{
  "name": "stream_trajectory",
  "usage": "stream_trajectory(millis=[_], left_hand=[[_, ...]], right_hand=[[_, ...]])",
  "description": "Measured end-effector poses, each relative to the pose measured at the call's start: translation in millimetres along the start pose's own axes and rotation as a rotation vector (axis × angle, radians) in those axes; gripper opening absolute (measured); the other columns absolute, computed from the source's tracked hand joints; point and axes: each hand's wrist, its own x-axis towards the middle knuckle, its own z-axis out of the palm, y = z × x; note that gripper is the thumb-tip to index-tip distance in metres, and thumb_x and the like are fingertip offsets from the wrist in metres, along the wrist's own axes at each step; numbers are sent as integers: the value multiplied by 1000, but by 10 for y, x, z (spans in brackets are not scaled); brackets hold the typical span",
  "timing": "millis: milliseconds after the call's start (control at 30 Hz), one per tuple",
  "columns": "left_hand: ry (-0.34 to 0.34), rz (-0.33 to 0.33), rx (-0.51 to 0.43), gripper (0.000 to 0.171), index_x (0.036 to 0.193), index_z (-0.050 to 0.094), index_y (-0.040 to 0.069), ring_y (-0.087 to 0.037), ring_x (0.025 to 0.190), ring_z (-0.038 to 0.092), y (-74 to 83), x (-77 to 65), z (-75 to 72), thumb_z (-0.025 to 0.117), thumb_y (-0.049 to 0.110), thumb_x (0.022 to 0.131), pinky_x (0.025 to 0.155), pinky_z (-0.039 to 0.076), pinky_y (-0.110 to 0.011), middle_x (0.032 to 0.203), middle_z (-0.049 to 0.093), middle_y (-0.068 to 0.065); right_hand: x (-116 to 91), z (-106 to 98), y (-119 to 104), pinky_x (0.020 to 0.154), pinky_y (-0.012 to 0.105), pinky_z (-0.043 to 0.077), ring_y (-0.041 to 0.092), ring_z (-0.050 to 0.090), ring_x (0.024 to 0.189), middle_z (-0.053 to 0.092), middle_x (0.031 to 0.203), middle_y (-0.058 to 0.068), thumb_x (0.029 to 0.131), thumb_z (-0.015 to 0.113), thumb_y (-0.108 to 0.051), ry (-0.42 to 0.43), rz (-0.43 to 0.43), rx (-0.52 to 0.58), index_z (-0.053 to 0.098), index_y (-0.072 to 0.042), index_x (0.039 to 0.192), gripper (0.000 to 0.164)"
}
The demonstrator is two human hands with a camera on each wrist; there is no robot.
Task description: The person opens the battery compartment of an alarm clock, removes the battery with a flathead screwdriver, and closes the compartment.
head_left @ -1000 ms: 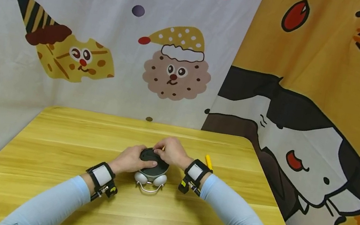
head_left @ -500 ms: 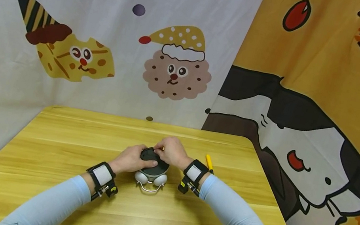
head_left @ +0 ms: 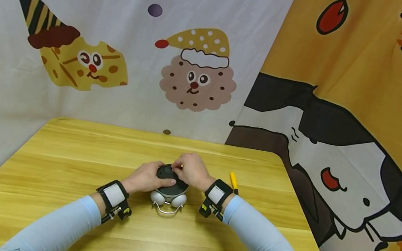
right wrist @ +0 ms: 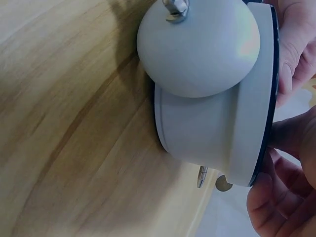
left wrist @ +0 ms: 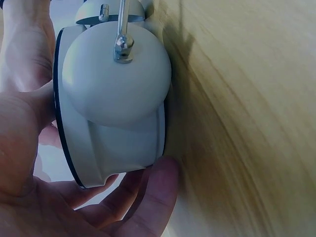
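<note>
A white twin-bell alarm clock (head_left: 172, 191) lies on the table with its dark back turned up and its bells and wire handle towards me. My left hand (head_left: 144, 177) grips its left side, the thumb across the back and, in the left wrist view, the fingers curled under the white casing (left wrist: 123, 143). At the far right of the back, my right hand (head_left: 193, 170) has thumb and fingers pinched together. The right wrist view shows these fingertips (right wrist: 261, 185) right at the dark rim; I cannot tell which small part they pinch.
A yellow-handled tool (head_left: 233, 180) lies on the wooden table (head_left: 101, 143) beyond my right wrist, its lower end partly hidden. Both wrists carry strapped-on cameras. A curtain with cartoon prints (head_left: 106, 113) hangs behind the table and along its right side.
</note>
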Motion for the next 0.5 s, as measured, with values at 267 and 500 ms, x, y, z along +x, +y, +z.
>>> stream_trajectory(millis=[267, 500], left_hand=[[-4, 1, -9, 63, 131, 71, 2, -23, 102, 72, -4, -2, 3, 86, 52, 97, 85, 57, -39, 119, 80, -14], [-10, -9, -17, 65, 134, 70, 2, -23, 103, 72, 8, -13, -9, 85, 53, 97, 86, 58, -40, 122, 79, -15]], right_hand=[[-5, -30, -2, 74, 28, 59, 16, 76, 86, 82, 98, 2, 102, 85, -17, -46, 9, 23, 91, -14, 106, 8], [16, -89, -15, 81, 33, 64, 19, 79, 94, 85, 103, 6, 104, 81, -16, -129, 5, 49, 91, -11, 111, 13]])
